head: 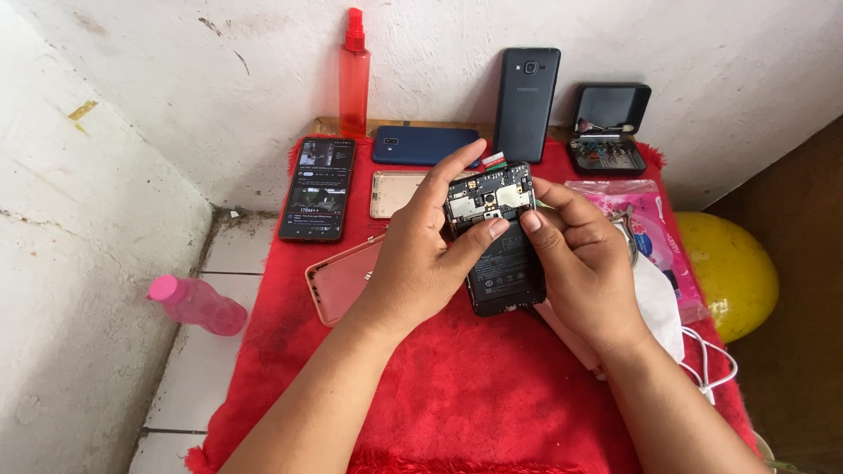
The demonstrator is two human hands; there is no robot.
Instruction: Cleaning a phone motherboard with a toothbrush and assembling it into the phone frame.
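Note:
Both of my hands hold an opened black phone [500,246] with its back cover off, so the circuit board and black battery show. My left hand [421,254] grips its left edge, thumb resting on the board. My right hand [580,254] grips the right edge, thumb pressed next to the left thumb at the board's lower rim. The phone is held tilted above a red fluffy cloth [457,386].
On the cloth lie a phone with a lit screen [318,187], a blue phone [423,145], a gold back cover [397,193], a pink case [342,279], an open small-parts box [608,132], a pink packet [645,219] and a white mask [663,307]. A dark phone [527,101] and red spray bottle [354,75] lean at the wall. A pink bottle [198,303] and yellow ball [729,272] sit beside.

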